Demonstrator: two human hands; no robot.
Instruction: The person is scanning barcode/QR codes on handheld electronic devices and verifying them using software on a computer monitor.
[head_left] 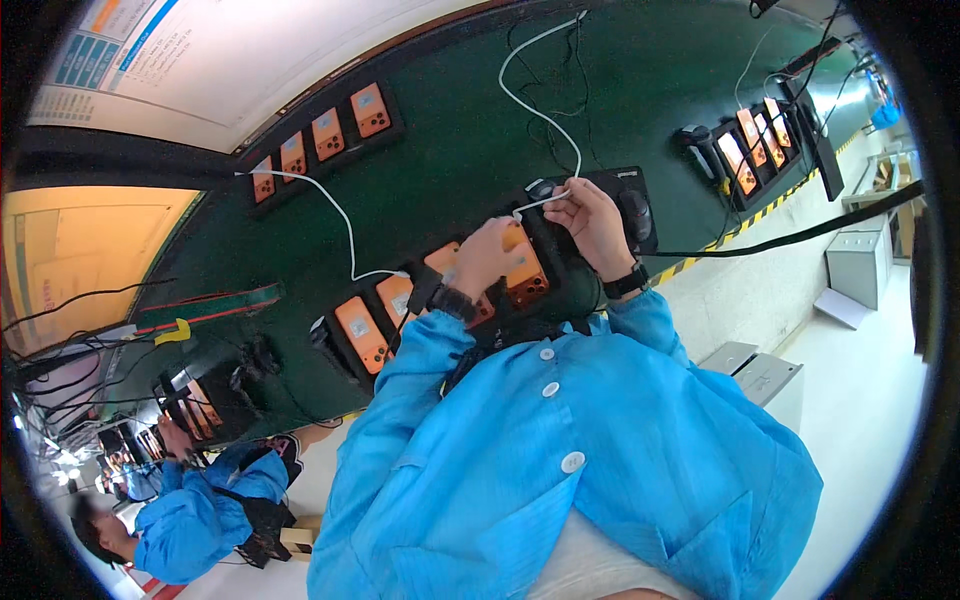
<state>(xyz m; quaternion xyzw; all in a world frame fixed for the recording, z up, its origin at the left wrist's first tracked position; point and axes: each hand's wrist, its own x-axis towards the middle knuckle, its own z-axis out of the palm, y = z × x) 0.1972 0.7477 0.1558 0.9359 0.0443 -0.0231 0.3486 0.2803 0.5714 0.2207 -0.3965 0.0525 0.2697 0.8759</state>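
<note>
Pinched between the fingers of my right hand [592, 226] is a white charging cable [540, 112], close to its end. My left hand [484, 258] has its fingers bent over the upper left edge of an orange phone [527, 280], gripping it. The cable's tip meets the top of this phone; whether it is plugged in cannot be made out. Further left in the same row, an orange phone [362, 333] lies at the end. Another white cable [345, 215] reaches the top of a phone [396, 296] beside it. My left hand and sleeve partly cover the row.
A second tray of orange phones [328, 134] sits further back on the green bench [440, 120]. Beside my right hand lies a black pad [632, 195] with dark devices. More phones stand in a rack [755, 148] at the right. A co-worker in blue [205, 515] works at left.
</note>
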